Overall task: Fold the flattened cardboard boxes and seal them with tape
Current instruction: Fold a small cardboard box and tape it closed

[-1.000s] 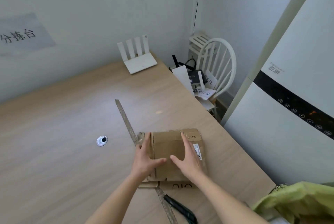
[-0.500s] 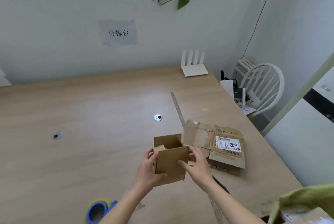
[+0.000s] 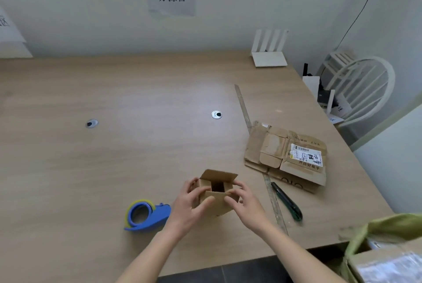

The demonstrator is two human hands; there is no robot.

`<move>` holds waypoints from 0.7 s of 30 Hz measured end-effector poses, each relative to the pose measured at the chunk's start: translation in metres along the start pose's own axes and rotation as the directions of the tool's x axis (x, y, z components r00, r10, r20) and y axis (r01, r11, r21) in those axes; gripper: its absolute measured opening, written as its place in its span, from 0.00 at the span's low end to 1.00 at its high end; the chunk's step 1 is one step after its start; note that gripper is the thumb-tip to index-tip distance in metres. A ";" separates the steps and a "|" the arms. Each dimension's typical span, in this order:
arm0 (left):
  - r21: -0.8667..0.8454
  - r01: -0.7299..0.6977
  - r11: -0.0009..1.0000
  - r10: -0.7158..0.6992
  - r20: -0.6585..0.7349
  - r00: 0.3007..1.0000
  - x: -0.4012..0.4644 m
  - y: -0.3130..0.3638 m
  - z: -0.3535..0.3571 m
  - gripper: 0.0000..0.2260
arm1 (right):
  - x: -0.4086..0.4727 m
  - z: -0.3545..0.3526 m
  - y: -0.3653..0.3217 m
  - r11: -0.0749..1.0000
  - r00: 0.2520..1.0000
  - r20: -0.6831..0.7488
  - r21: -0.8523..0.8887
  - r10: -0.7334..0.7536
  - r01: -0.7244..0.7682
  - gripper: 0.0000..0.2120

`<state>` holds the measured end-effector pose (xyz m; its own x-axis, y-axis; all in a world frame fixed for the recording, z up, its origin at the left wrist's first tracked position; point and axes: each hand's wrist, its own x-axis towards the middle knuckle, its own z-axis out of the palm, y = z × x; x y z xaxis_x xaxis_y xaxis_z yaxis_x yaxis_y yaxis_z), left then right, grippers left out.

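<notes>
With both hands gripping the small box, I have it erected, flaps open, untaped; flattened boxes remain.

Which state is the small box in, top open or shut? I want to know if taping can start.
Open. The box shows a dark gap between its flaps, the far one upright; both hands grip it.

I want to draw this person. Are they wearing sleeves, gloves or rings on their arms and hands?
No. Both forearms are bare right to the bottom edge of the picture, with no sleeve showing. The left hand and right hand have no gloves, and no ring, watch or bracelet shows.
</notes>
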<state>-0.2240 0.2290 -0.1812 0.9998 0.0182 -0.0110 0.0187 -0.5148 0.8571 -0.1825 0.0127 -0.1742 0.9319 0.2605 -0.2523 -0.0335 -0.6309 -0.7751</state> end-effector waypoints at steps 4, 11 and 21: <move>0.011 -0.004 1.000 0.005 -0.032 0.999 -0.003 0.000 -0.006 0.18 | -0.004 0.006 0.007 0.999 0.996 -0.084 0.031 0.040 -0.037 0.19; -0.157 0.153 0.976 -0.166 -0.075 0.983 -0.014 -0.012 -0.014 0.35 | 0.010 0.015 0.001 0.990 0.999 0.013 0.140 0.030 -0.031 0.39; 0.116 0.143 0.983 -0.130 -0.114 0.985 -0.018 -0.026 -0.007 0.18 | 0.018 0.013 0.004 0.966 0.985 0.016 -0.189 -0.174 0.174 0.12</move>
<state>-0.2426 0.2480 -0.1994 0.9812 0.1824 -0.0637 0.1628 -0.6030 0.7809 -0.1705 0.0243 -0.1899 0.9175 0.3783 -0.1229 0.1981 -0.7025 -0.6836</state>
